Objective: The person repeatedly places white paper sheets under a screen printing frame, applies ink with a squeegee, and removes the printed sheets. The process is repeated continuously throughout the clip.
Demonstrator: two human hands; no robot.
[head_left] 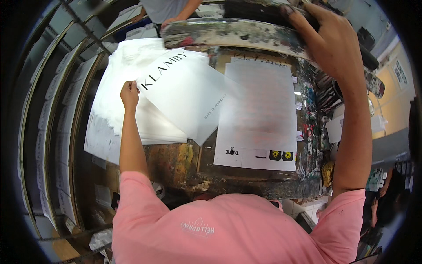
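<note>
My left hand (129,93) is closed on the edge of a thin, translucent white sheet (187,99) with dark printed lettering. The sheet slants over a pile of white sheets (121,70), and its right side reaches over a paper (259,103) on the board. That paper has faint reddish marks and small dark prints along its near edge. Overhead at the right, my right hand (332,42) grips a raised, ink-stained screen-printing frame (237,35), its thumb on the near side. The frame's far part is cut off by the picture's edge.
Paint-stained worktable (171,163) lies beneath the papers. Racks (74,132) with sheets on their shelves stand close on the left. Across the table is another person (165,11) in a grey shirt. Jars and tools (329,94) crowd the right edge; more people are at the lower right.
</note>
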